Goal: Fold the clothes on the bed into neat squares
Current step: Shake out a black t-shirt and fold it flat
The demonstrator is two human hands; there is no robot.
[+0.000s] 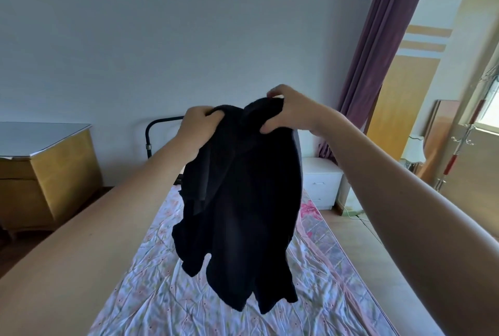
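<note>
A bedroom in a home. A bed (167, 287) runs down the middle, covered with a wrinkled pale floral sheet, with a dark metal headboard rail (159, 125) at the far end against a plain pale wall (162, 33). Left of the bed stands a yellow wooden cabinet (51, 173) with a pale top. Right of the headboard is a small white nightstand (321, 181) with drawers. A long purple curtain (378, 46) hangs in the far right corner, beside a tall yellow wooden wardrobe (399, 87). Further right are a white-shaded lamp (413, 149), a metal coat stand (459, 141) and a bright window (488, 117).
</note>
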